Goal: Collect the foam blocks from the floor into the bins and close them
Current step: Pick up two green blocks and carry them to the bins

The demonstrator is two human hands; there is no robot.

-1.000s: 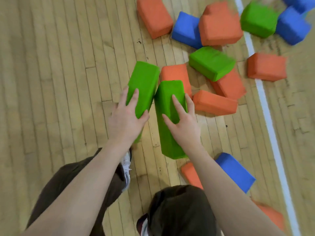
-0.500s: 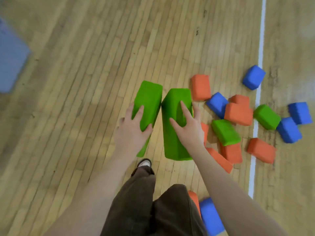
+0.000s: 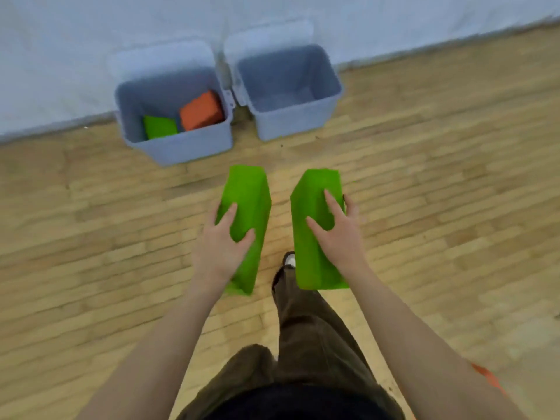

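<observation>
The floor pile has dropped from view; two grey bins now stand ahead, and the green blocks are carried apart.

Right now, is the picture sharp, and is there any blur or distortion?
Head view: motion blur softens the floor boards and both bins; the green blocks and hands are clearer; the wide lens bends the wall line; light is even, without glare.

An orange scrap at four o'clock hides behind the right forearm, and the bin lids at twelve blur into the wall.
</observation>
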